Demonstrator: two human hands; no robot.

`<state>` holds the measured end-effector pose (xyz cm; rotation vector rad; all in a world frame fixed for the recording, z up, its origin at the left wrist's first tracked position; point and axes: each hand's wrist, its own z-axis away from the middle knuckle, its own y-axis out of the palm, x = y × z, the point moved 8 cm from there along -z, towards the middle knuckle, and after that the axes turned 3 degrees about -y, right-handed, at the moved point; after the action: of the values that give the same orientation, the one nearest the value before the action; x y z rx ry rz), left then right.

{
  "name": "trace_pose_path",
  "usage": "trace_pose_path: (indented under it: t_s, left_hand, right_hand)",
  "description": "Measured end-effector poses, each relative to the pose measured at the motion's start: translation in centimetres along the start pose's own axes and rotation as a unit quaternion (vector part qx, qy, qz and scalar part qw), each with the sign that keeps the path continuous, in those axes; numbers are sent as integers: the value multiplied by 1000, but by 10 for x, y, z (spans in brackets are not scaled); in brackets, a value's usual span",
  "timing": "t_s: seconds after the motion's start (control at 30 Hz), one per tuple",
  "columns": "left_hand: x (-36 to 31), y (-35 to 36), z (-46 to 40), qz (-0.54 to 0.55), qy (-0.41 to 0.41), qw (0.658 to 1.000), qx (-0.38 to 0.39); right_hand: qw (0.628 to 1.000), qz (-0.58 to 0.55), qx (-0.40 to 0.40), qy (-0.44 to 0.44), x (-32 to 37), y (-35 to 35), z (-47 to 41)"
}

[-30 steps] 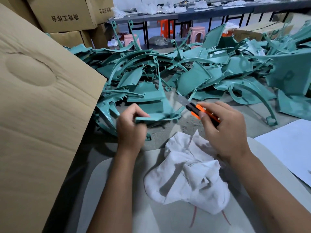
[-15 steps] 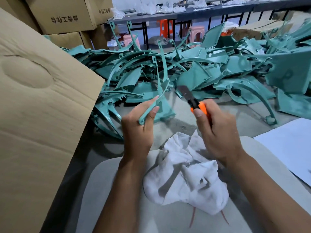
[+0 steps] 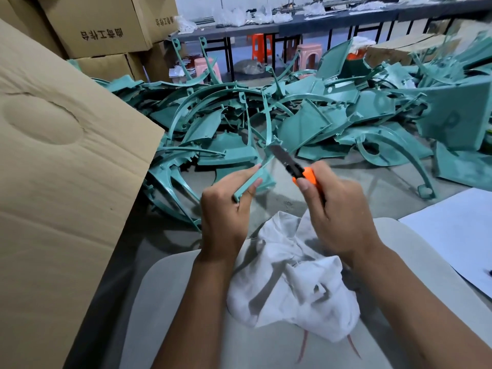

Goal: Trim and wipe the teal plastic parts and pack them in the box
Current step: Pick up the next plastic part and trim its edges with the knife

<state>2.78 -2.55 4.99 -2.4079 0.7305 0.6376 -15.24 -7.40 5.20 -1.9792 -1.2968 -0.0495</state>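
Note:
My left hand (image 3: 226, 209) grips the lower end of a long curved teal part (image 3: 267, 121), which stands almost upright in front of me. My right hand (image 3: 338, 211) holds an orange utility knife (image 3: 306, 177) with its blade out. The blade tip touches the teal part's edge a little above my left fingers. A crumpled white cloth (image 3: 290, 286) lies on the grey pad (image 3: 165, 302) below both hands. The open cardboard box flap (image 3: 61, 195) fills the left side.
A big heap of teal plastic parts (image 3: 332, 121) covers the floor ahead and to the right. Stacked cardboard cartons (image 3: 98, 25) stand at the back left. A white sheet (image 3: 458, 235) lies at the right. Long tables and plastic stools (image 3: 308, 54) are far behind.
My left hand turned the teal part from lying flat to standing upright and lifted it. My right hand brought the knife's blade up to the part's edge.

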Motion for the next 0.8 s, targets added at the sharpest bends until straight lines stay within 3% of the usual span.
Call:
trace_pose_path:
  t_s: [0.13,0.33,0.43,0.53,0.7,0.8]
  left_hand:
    - [0,2,1,14,6,1000,8]
    - [6,8,2,63,-25,998,15]
    - [5,11,1,89,-60,994,1]
    - [2,18,7,138,-92,986,3]
    - [5,30,15,159,-103,981,39]
    - [9,35,15,168,-124,977,42]
  right_hand:
    - [1000,6,14,-10,3,6,0]
    - [994,58,-59,68,-32,-17,-1]
    - [996,30,-83,14,-12,-18,-2]
    - [998,35,-48,-26,7,-3,-3]
    - [990,115,-72,27,-12,-15,-4]
    - [991,97,-78,45,-12,-18,-1]
